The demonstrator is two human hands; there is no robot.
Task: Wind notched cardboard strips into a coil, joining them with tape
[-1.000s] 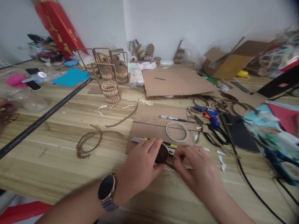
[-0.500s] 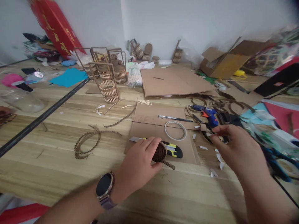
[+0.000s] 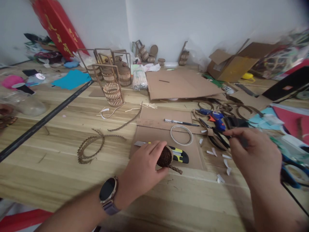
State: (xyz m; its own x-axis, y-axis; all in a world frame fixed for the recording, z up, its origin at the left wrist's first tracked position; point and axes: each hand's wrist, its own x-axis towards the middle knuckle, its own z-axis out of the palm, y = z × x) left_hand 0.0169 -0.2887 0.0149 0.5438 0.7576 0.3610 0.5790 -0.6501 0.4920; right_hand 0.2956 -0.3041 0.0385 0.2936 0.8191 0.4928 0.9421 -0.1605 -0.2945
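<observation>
My left hand (image 3: 145, 164), wearing a watch, is closed round a dark brown rolled coil (image 3: 165, 156), whose loose braided end (image 3: 176, 169) sticks out to the right. The coil is beside a yellow-and-black utility knife (image 3: 180, 154) on cardboard. My right hand (image 3: 251, 154) has curled fingers around a small dark piece I cannot make out, at the lower end of a blue glue gun (image 3: 218, 122). Black scissors handles (image 3: 220, 140) lie just left of those fingers. Behind the knife are a white ring (image 3: 181, 135) and a pen (image 3: 181, 122).
Braided strips (image 3: 90, 148) lie at left. Small slatted baskets (image 3: 113, 94) with tall handles stand behind them. A cardboard sheet (image 3: 181, 83) and an open box (image 3: 231, 64) are farther back. White scraps (image 3: 220, 178) lie near my right hand. Another person's hand (image 3: 6, 111) shows at far left.
My right hand has shifted slightly right, from over the scissors handles to beside the glue gun's end. Another white scrap now shows on the table. My left hand has barely moved.
</observation>
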